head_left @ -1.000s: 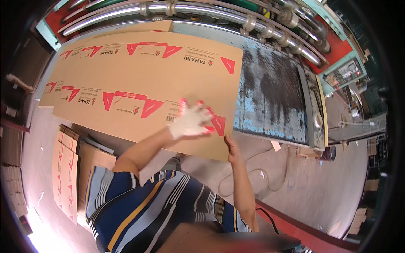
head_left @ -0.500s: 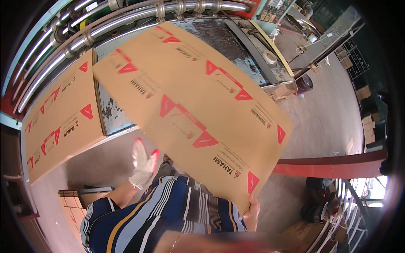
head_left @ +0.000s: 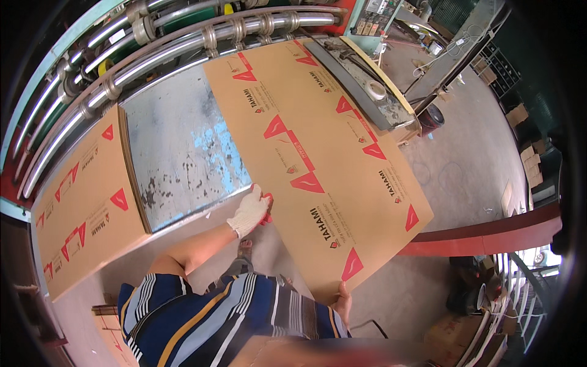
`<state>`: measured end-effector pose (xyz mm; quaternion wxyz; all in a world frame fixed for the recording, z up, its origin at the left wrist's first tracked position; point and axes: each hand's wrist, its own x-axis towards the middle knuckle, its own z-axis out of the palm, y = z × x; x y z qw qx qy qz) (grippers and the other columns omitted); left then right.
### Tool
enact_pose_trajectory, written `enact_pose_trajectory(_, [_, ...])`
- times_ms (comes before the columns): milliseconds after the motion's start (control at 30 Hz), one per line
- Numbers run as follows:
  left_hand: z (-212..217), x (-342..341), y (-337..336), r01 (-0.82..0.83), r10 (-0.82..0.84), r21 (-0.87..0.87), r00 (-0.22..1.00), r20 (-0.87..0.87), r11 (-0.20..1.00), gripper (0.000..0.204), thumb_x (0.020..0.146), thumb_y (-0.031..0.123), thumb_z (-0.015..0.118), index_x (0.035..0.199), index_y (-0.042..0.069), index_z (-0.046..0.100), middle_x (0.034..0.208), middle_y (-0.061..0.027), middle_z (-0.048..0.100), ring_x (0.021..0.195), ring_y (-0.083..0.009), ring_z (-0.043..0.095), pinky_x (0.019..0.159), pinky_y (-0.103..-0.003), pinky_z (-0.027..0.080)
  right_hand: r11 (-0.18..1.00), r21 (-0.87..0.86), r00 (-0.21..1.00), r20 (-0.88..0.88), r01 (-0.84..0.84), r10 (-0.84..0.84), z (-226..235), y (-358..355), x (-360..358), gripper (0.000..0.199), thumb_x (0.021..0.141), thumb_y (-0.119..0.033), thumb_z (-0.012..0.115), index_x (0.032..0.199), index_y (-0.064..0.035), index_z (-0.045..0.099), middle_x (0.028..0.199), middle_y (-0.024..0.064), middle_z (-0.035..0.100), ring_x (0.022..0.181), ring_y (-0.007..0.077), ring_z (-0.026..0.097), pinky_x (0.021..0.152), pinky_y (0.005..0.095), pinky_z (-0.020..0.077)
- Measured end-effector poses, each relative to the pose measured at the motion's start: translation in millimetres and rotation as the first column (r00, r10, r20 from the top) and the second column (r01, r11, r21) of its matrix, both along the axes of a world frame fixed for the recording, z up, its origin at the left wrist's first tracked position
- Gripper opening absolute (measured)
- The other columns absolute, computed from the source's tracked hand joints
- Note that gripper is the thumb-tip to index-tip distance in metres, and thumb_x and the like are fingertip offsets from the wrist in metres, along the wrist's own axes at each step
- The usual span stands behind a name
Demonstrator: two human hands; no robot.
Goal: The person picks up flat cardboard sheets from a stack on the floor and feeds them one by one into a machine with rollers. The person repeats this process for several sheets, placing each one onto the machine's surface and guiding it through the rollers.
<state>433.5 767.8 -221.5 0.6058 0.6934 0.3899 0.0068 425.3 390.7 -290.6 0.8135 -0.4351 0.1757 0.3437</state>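
Since half a second ago, the cardboard sheet [head_left: 318, 165] has swung round over the right part of the bench [head_left: 177, 147], uncovering more worn blue-grey surface to its left, and the left hand [head_left: 249, 213] has come from below the bench's front edge up to the sheet's left side. Printed with red and black marks, the sheet covers the bench's right part at its far end, while its near end juts well past the bench's front edge; whether it lies flat there cannot be told. Just off that front edge, the left hand, in a white glove with red fingertips, touches the sheet's side with bent fingers; I cannot tell if it grips. Farther out in front of the bench, the bare right hand [head_left: 342, 300] grips the sheet's near edge, thumb on top. At the bench's left end lies a pile of similar sheets [head_left: 85, 208], apart from the held one. Along the bench's back run shiny metal rollers [head_left: 202, 37]. On the bench's right end sits a pale ring [head_left: 376, 90], and beyond that end a dark bucket [head_left: 431, 118] stands on the floor.
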Motion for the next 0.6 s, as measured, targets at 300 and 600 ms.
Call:
enact_pose_trajectory(300, [5,85,255,-0.099,0.04,0.455,0.99,0.136,0.885,0.027,0.096,0.023,0.052,0.111,0.001,0.051,0.089,-0.0162,0.067,0.068,-0.0244,0.069,0.051,-0.038,0.052,0.995,-0.074,0.997,0.031,-0.072,0.075,-29,255,101,0.044,0.1,-0.029,0.052,0.132,0.0001,0.05,0.125,0.0163,0.06,0.112,0.0348,0.059,0.093,0.0487,0.0473])
enact_pose_trajectory(600, [59,-164,305,-0.009,0.429,0.989,0.901,-0.056,0.149,0.069,0.09,0.037,0.06,0.146,0.002,0.038,0.148,-0.0162,0.044,0.137,-0.0312,0.039,0.113,-0.04,0.032,0.959,-0.093,0.958,-0.131,-0.267,0.254,-67,227,119,0.03,0.099,-0.028,0.052,0.122,-0.0088,0.053,0.123,0.0115,0.059,0.105,0.03,0.064,0.078,0.0441,0.05])
